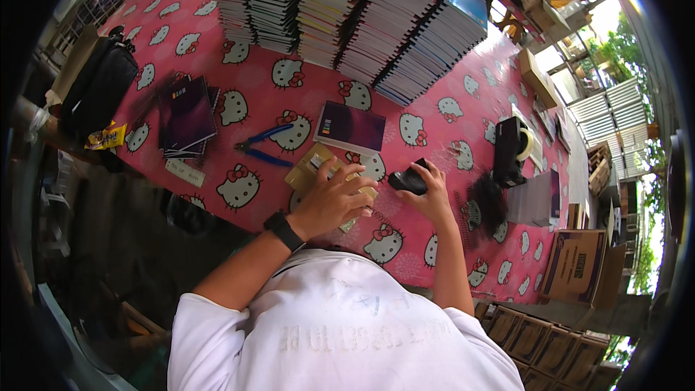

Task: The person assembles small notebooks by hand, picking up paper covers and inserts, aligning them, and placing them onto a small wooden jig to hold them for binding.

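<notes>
"While the left hand (337, 195) lies across the tan block (308, 169), does it grip anything?"

"Its fingers are half bent and a little parted. They cover much of the block, so I can't tell whether they grip it."

"And the right hand (432, 192)?"

"That one is curled around a small black object (409, 180), to the right of the block, over the pink tablecloth (255, 76)."

"What's near them?"

"A low stack of purple notebooks (350, 127) sits just beyond the block. Blue-handled pliers (269, 135) lie to its left, handles apart. Farther back stand tall stacks of spiral-bound books (405, 29), with a black tape dispenser (508, 150) off to the right."
</notes>
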Available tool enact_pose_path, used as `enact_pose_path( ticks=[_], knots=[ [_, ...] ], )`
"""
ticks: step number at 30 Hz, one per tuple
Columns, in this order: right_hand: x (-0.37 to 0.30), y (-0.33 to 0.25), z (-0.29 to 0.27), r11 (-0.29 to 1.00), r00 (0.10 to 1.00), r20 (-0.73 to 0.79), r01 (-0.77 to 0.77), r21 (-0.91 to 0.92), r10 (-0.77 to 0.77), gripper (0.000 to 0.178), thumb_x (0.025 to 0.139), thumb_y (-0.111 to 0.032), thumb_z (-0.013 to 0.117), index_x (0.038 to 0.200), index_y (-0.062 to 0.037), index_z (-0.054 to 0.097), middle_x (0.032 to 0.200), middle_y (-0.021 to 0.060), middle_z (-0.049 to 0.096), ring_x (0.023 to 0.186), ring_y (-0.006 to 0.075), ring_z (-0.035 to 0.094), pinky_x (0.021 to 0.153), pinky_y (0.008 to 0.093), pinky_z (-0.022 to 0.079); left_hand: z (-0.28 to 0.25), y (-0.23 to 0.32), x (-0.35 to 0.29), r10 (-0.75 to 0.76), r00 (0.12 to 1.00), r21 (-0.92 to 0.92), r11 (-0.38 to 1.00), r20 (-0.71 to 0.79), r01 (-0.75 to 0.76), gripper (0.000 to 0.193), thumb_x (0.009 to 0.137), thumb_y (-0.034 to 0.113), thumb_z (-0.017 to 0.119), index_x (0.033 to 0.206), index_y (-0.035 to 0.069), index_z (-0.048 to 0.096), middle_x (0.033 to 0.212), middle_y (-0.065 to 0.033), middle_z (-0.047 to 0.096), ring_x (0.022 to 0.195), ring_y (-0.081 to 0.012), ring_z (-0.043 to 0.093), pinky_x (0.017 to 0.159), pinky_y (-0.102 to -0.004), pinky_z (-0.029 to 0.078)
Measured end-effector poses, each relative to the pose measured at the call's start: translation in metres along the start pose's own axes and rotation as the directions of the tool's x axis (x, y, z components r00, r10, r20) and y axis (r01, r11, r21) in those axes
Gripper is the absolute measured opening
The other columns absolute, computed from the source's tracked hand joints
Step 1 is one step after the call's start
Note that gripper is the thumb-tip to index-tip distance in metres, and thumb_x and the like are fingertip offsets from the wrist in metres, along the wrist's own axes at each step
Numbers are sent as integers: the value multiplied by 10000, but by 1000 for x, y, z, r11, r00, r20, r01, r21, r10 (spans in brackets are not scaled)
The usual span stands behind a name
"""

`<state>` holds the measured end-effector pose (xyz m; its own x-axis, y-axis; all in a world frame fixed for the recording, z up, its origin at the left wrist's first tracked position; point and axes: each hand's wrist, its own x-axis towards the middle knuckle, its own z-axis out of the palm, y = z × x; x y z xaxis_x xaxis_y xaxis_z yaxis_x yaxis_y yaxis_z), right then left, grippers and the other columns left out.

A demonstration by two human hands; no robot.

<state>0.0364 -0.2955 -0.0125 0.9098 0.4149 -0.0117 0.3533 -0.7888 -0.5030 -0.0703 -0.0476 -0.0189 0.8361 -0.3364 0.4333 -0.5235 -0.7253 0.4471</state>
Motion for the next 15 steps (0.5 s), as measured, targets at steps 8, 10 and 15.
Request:
enact_pose_path(
  ticks=[8,10,15],
  knots=[
    [-13,-17,-4,841,981,180,-35,539,-75,666,661,-520,740,1155,-80,660,1219,209,564,1236,318,452,1015,439,352,-4,0,1,-49,998,50,997,-37,51,192,775,338,695,954,286,647,1268,73,528,1297,-193,367,1085,-579,61],
    [-15,-17,-7,821,978,175,-11,571,-109,646,654,-509,749,1128,-77,675,1222,220,560,1218,317,465,1011,439,353,-17,2,3,-45,996,61,997,-73,49,370,751,340,723,1092,265,600,1291,26,492,1291,-223,365,1060,-612,112],
    [-9,-47,-9,787,932,226,90,610,-282,652,602,-543,776,1043,-68,710,1232,191,567,1165,315,493,996,433,367,-21,-8,-12,-483,814,-285,869,-322,403,735,669,251,790,1309,120,454,1288,-113,475,1256,-296,379,1059,-520,232]
  ],
)
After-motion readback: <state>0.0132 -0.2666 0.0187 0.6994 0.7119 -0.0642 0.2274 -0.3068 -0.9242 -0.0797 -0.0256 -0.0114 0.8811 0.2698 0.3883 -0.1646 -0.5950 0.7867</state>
